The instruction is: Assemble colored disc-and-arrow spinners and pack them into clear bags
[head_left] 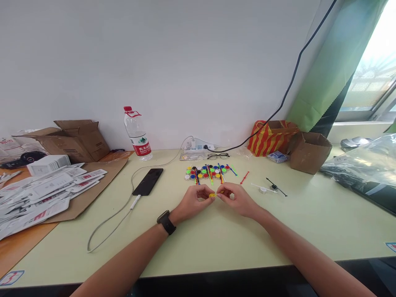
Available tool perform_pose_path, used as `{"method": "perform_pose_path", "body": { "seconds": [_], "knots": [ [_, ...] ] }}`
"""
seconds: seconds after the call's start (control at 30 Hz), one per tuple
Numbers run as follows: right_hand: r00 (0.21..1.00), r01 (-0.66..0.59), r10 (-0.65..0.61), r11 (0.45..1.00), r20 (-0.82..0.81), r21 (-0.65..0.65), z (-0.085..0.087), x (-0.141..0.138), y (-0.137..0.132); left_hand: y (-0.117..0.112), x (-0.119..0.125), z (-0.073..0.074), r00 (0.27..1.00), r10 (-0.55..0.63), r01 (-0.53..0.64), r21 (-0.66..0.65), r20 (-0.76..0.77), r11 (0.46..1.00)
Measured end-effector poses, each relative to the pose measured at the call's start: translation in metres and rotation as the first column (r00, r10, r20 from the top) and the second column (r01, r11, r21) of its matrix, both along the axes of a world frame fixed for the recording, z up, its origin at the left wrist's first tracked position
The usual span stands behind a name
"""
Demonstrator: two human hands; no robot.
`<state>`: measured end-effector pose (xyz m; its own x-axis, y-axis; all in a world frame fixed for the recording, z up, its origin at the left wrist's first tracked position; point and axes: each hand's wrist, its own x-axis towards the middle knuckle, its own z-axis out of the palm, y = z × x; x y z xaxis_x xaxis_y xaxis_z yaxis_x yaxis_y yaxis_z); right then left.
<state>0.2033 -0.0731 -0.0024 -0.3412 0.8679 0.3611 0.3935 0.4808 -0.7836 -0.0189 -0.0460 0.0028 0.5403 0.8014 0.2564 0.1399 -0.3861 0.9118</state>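
Observation:
My left hand (196, 200), with a black watch on the wrist, pinches a small yellow disc (212, 195) between thumb and fingers. Close beside it, my right hand (236, 199) is closed in a pinch on a thin yellow piece (222, 192), mostly hidden by the fingers. The fingertips of both hands nearly meet. Behind them lie rows of small coloured discs (187, 177) with several coloured sticks across them. A red stick (244, 177) rests apart. To the right are a black disc with a black stick (274, 187) and a white disc (262, 190) by a white stick.
A black phone (147, 182) on a charging cable lies at left, before a water bottle (140, 140). Glasses (218, 156) and a power strip (199, 146) are at the wall. Cardboard boxes (309, 152) stand on both sides; a pile of white packets (46, 192) is far left.

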Motion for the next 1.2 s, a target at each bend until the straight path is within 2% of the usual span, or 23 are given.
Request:
{"method": "perform_pose_path", "body": {
  "seconds": [0.17,0.27,0.37,0.5,0.67,0.83,0.9,1.0,1.1,1.2],
  "knots": [
    [0.998,0.036,-0.034,0.999,-0.055,0.032,0.002,0.002,0.001,0.002,-0.007,0.003,0.986,-0.101,0.126,-0.193,0.134,0.973],
    [0.989,0.122,-0.112,0.987,-0.099,0.106,0.006,0.004,-0.001,0.004,-0.01,0.001,0.985,-0.07,0.107,-0.244,0.155,0.964],
    [0.982,0.147,-0.132,0.984,-0.138,0.103,0.009,0.005,-0.004,0.007,-0.01,-0.003,0.984,-0.023,0.072,-0.275,0.176,0.959],
    [0.986,0.103,-0.087,0.989,-0.144,0.11,0.011,0.002,-0.01,0.008,-0.008,-0.004,0.983,-0.01,0.066,-0.297,0.185,0.953],
    [0.987,0.095,-0.075,0.985,-0.141,0.143,0.009,-0.004,-0.017,0.006,-0.006,0.002,0.979,0.065,-0.013,-0.257,0.193,0.966],
    [0.975,0.046,-0.071,0.992,-0.212,-0.121,0.009,0.002,-0.013,0.006,-0.006,0.003,0.976,0.079,-0.025,-0.255,0.202,0.967],
    [0.971,0.043,-0.071,0.991,-0.229,-0.124,0.008,0.003,-0.01,0.006,-0.005,0.002,0.979,0.066,-0.014,-0.257,0.194,0.966],
    [0.976,0.035,-0.043,0.998,-0.214,-0.043,0.006,-0.001,-0.008,0.006,-0.005,0.001,0.979,0.057,-0.009,-0.241,0.194,0.97],
    [0.975,0.089,-0.091,0.996,-0.204,-0.021,0.005,-0.006,-0.011,0.006,-0.005,0.001,0.978,0.063,-0.017,-0.223,0.201,0.975],
    [0.966,0.1,-0.123,0.989,-0.228,-0.109,0.007,-0.004,-0.012,0.006,-0.004,0.001,0.975,0.085,-0.039,-0.218,0.206,0.975]
  ]
}}
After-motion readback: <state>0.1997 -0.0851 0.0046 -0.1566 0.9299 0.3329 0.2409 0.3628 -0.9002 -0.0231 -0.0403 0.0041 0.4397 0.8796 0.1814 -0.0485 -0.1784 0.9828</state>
